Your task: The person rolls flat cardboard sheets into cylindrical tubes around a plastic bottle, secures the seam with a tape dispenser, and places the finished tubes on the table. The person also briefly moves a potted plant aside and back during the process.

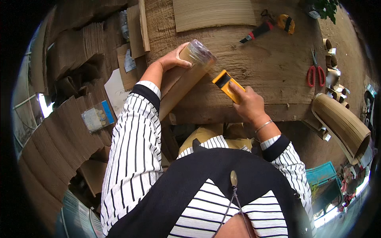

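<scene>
My left hand (174, 58) is closed around the upper end of a long brown cardboard tube (183, 85), its thumb on the near side. Clear, shiny plastic film (201, 52) wraps that end, and the tube slants toward me over the table's front edge. To its right, my right hand (249, 102) grips a yellow hand tool (228, 86) with a black panel near its front. One finger lies along the tool's top. A small gap separates the tool from the tube; its exact kind I cannot make out.
On the wooden table (274, 71) lie a corrugated cardboard sheet (214, 15), a red-and-black utility knife (258, 31), a yellow tape measure (285, 23) and red-handled scissors (315, 74). Cardboard stacks (55, 139) crowd the left. A curved cardboard piece (341, 123) and teal crate (321, 174) stand right.
</scene>
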`<control>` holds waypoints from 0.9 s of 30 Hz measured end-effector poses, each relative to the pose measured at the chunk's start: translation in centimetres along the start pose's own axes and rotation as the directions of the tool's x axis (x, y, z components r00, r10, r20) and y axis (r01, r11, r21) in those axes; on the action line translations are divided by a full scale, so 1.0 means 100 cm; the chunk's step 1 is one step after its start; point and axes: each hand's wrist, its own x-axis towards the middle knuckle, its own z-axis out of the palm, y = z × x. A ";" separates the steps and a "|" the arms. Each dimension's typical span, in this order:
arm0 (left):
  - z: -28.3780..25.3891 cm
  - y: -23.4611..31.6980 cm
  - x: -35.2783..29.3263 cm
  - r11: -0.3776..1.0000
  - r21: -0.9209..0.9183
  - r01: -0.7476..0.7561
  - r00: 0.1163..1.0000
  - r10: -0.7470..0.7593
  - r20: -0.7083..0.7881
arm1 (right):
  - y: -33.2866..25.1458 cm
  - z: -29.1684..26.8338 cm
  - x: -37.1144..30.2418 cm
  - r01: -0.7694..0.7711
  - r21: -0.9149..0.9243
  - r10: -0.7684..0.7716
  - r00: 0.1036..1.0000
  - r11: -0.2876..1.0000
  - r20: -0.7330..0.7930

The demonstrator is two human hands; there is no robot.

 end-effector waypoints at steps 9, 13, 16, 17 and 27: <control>-0.019 -0.015 0.013 0.998 0.059 0.007 0.997 -0.012 0.074 | -0.057 -0.013 0.108 -0.140 -0.213 0.224 0.864 0.967 0.451; -0.014 -0.013 0.021 0.991 0.134 -0.002 0.993 -0.013 0.117 | -0.050 -0.034 0.087 -0.227 -0.224 0.304 0.854 0.948 0.421; 0.006 -0.010 0.007 0.910 0.412 -0.053 0.998 0.059 -0.001 | -0.023 -0.059 0.041 -0.216 -0.307 0.333 0.851 0.927 0.405; 0.016 -0.007 0.006 0.866 0.499 -0.028 0.999 0.045 -0.022 | -0.021 -0.074 0.026 -0.260 -0.282 0.353 0.864 0.923 0.360; 0.160 0.009 -0.055 0.310 0.943 -0.123 0.973 0.223 0.054 | 0.039 -0.111 -0.033 -0.083 0.219 0.087 0.996 0.972 -0.010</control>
